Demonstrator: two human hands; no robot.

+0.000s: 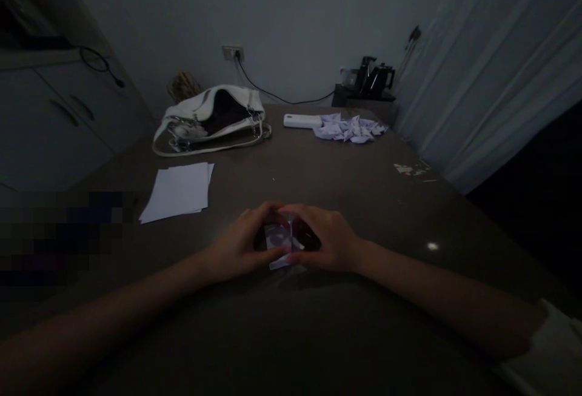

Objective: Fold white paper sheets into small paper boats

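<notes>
A small piece of folded white paper [278, 236] is between my two hands, low over the dark table [254, 329]. My left hand [243, 238] curves round its left side, thumb at the near edge and fingers at the far edge. From the right, my right hand [330, 238] grips it the same way, its thumb meeting the left thumb. An upright fold line runs down the paper's middle. The dim light hides the finer folds and the undersides of my fingers.
A stack of white sheets [179, 190] lies to the left. Behind are a white handbag [200, 108], a white oblong object [301, 121] and a pile of folded paper pieces [350, 129]. Scraps [411, 169] lie at right, near the curtain [495, 68]. A black kettle [381, 79] stands at the back.
</notes>
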